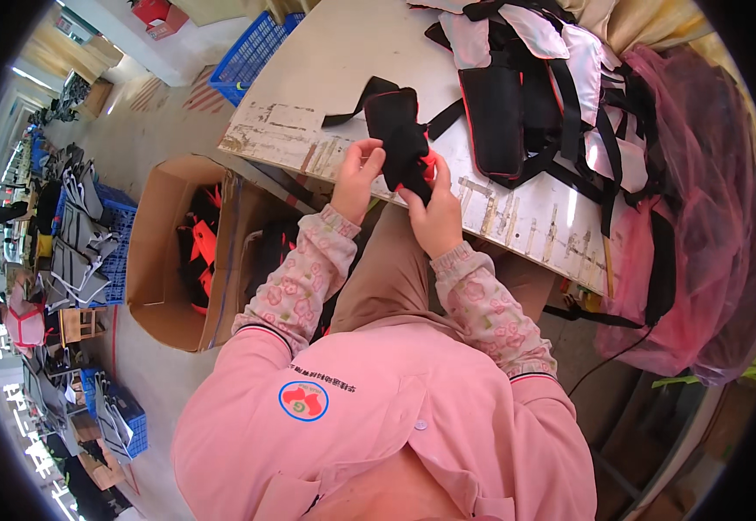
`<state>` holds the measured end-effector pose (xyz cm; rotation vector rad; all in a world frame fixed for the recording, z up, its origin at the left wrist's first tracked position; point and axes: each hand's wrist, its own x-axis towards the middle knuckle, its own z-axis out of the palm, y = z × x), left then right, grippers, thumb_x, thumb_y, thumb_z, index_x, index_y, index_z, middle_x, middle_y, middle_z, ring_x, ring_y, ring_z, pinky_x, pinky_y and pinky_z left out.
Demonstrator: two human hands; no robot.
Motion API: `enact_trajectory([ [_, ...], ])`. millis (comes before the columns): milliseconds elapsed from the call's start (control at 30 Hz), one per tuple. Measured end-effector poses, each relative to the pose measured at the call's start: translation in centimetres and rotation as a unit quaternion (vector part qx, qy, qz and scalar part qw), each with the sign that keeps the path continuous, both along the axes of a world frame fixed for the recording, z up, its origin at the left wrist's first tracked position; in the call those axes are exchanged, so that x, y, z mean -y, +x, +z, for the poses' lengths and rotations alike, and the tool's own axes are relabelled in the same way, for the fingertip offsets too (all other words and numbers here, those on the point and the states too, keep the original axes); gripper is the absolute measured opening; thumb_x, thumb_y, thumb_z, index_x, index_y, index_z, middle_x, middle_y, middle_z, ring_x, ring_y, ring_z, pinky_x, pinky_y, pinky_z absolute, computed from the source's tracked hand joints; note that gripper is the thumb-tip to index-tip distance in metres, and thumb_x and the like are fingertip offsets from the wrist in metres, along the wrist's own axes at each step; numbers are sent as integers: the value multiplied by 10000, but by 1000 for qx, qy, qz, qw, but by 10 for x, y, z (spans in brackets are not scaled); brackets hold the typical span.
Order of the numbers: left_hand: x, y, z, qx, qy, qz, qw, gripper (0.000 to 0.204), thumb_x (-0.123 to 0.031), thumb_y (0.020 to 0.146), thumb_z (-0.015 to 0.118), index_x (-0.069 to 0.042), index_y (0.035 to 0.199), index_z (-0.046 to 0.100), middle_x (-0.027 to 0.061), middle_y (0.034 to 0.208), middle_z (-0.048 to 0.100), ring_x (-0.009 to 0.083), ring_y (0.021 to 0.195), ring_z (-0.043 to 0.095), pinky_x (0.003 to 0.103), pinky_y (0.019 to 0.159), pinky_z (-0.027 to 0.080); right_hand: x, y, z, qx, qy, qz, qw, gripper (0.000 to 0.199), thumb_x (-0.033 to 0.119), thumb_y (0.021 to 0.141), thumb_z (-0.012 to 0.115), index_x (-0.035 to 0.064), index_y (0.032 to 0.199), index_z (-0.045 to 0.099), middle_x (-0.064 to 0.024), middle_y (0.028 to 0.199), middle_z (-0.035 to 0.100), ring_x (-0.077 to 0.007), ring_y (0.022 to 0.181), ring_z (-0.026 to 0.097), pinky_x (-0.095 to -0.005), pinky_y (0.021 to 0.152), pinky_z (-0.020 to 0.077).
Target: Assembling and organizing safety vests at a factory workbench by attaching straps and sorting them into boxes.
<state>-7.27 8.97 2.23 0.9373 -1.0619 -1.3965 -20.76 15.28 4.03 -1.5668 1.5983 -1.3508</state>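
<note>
A black padded strap piece (392, 113) with red showing at its edges lies partly on the near edge of the white table and partly between my hands. My left hand (359, 181) is at its left edge, fingers curled and thumb close to the index finger. With thumb and fingers, my right hand (435, 208) pinches the lower right end, where red fabric shows beside the fingers. A black webbing strap (352, 104) loops out from the piece to the left. What the left fingertips grip is partly hidden.
On the worn white table (326, 52), a pile of black and white padded straps (493, 122) lies to the right. Pink plastic sheeting (708, 191) bulges at the table's right. An open cardboard box (165, 217) with black and red pieces stands left; a blue crate (252, 56) sits beyond.
</note>
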Motion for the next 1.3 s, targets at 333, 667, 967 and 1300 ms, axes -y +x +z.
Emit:
enact_trajectory([
  [333,15,4,-21,-123,119,-55,984,143,-164,880,601,-58,801,547,-30,701,537,44,628,487,194,593,417,-3,3,2,-131,83,63,986,577,296,840,595,-3,1281,374,-263,803,611,-423,732,598,-448,633,471],
  [667,85,89,-40,285,25,340,896,279,-219,712,757,-20,631,579,12,558,531,115,537,494,284,523,402,-34,27,6,81,246,284,923,371,304,882,533,-5,685,589,-57,534,513,-128,485,494,-296,480,397],
  [967,60,130,-26,142,56,51,987,321,-297,780,704,-2,702,604,-9,632,576,84,556,505,267,535,414,-52,5,44,57,220,377,898,321,281,873,557,14,700,602,-25,551,518,-99,512,474,-278,477,389],
  [1300,-40,140,-117,409,125,-367,826,305,-311,774,696,-47,904,614,9,766,589,113,633,518,292,557,454,-52,5,23,-113,173,440,874,145,112,799,600,-32,810,603,-146,630,590,-266,554,563,-348,539,438],
])
